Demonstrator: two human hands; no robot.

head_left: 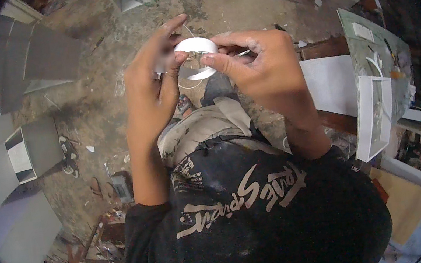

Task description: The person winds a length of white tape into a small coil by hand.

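Note:
In front of my body I hold up a white ring-shaped coil of strip (pixel 195 74) between both hands. My left hand (pixel 150 75) is closed on its left side, thumb at the rim and index finger stretched out past the top. On the other side my right hand (pixel 260 61) pinches the coil, its thumb pressed on the near face and the fingers bent behind. A thin pale loose strand curves out below the coil, and another stands up by the left index finger. The palms and some fingertips are hidden.
Grey panels and a cabinet box (pixel 41 148) stand at the left. On the right are a glass-topped table (pixel 370 34), a white open frame (pixel 374 118) and a white panel (pixel 330 86). A pair of dark sandals (pixel 69 157) and scattered scraps lie on the stained floor (pixel 92 67).

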